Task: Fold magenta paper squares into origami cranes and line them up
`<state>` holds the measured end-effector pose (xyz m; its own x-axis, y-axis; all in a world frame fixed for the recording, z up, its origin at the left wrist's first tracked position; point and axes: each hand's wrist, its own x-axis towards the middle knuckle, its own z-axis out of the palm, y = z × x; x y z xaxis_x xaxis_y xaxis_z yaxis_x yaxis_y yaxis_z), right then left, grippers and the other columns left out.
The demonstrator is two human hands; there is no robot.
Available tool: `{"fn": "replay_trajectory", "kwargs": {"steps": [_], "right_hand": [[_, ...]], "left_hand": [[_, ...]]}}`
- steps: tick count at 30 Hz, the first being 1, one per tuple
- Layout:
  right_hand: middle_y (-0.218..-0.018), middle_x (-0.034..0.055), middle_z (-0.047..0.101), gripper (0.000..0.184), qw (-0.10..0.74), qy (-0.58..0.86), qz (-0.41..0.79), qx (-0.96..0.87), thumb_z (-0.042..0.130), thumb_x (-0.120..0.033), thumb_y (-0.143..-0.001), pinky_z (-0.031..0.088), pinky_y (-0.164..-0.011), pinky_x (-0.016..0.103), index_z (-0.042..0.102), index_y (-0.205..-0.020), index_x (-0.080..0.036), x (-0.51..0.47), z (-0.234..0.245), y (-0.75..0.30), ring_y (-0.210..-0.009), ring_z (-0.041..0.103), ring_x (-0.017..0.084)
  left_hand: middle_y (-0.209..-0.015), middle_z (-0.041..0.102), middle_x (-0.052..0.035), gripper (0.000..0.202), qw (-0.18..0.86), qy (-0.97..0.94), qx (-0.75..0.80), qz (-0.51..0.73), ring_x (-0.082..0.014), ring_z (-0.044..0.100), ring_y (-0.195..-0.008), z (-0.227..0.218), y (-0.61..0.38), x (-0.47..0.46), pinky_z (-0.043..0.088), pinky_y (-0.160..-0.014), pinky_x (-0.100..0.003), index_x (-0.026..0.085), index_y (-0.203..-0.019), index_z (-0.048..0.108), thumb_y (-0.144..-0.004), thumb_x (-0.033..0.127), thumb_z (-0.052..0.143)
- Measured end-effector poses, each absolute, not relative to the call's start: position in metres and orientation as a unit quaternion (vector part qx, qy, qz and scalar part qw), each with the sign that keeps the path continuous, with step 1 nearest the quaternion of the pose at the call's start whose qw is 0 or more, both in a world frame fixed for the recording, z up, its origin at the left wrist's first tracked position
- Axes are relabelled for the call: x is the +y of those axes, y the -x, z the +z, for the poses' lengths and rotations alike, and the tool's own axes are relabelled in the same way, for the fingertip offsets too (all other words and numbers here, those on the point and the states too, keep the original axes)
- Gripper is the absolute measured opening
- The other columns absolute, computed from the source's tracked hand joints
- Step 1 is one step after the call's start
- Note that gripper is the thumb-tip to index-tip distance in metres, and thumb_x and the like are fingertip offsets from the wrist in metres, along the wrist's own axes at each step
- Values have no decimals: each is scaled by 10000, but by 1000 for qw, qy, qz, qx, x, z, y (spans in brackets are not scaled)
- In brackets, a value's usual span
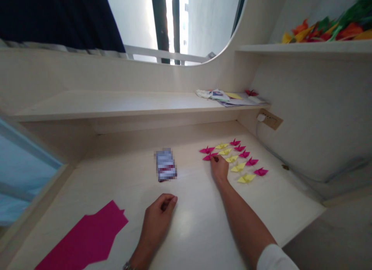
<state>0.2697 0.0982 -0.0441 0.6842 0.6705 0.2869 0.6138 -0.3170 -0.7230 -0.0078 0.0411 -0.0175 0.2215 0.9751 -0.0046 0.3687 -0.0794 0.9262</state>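
My right hand (220,167) reaches to the far right part of the white desk (186,239), its fingers pinched on a pink origami crane (208,158). That crane is low at the desk surface, just in front of another pink crane (207,150). Beside it runs a row of yellow paper cranes (231,159), and farther right a row of pink ones (244,154). Nearer the front, my left hand (161,215) rests with curled fingers and the thumb close to the index finger; nothing shows in it.
Pink paper sheets (84,239) lie at the front left. A blurred-out small item (166,165) sits mid-desk. Above the desk, a shelf (130,103) carries papers (232,97) and a red crane (251,92). A cable (293,173) runs along the right wall from a socket (270,119).
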Motion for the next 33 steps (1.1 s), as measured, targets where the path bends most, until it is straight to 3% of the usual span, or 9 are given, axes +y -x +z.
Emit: {"fn": "replay_trajectory", "kwargs": {"steps": [8,13,19,27,29,33], "right_hand": [[-823,86,713,258,432,812,28,-392,551,-327,-780,448,-732,301,688,-917,-157,93,-39,-268,-760,640,222],[-867,135,697,438,446,808,34,-384,521,-422,-787,444,-694,320,611,-1066,-97,71,-34,-257,-730,626,229],[-804,131,712,489,402,768,135,-479,451,-554,-794,442,-692,337,692,-904,-142,21,-37,-232,-729,625,253],[-755,99,714,491,327,769,157,-526,448,-575,-777,418,-674,344,714,-877,-175,13,-38,-232,-728,621,267],[-757,97,714,484,322,769,158,-529,448,-570,-779,415,-669,345,713,-879,-177,14,-39,-234,-728,620,268],[-764,98,713,482,317,762,161,-541,444,-568,-781,409,-666,348,715,-880,-182,15,-39,-237,-728,619,269]], "left_hand": [[-773,687,-37,262,438,-656,510,344,-221,620,-735,-18,7,40,461,-713,-325,203,-805,658,-776,454,588],[-710,676,-32,240,442,-632,509,381,-198,603,-678,-13,8,38,450,-656,-296,188,-757,665,-748,424,623],[-722,679,-36,152,405,-618,522,426,-173,605,-668,-4,15,38,444,-637,-271,189,-749,679,-775,318,602],[-796,677,-74,133,231,-627,610,425,-209,578,-707,-3,87,31,425,-735,-335,202,-833,711,-718,236,654],[-854,666,-103,162,156,-612,659,409,-243,576,-806,-9,118,25,409,-791,-358,184,-859,708,-727,254,645],[-944,621,-175,401,34,-573,755,318,-316,539,-936,-20,160,16,383,-859,-408,114,-991,678,-713,401,654]]}}
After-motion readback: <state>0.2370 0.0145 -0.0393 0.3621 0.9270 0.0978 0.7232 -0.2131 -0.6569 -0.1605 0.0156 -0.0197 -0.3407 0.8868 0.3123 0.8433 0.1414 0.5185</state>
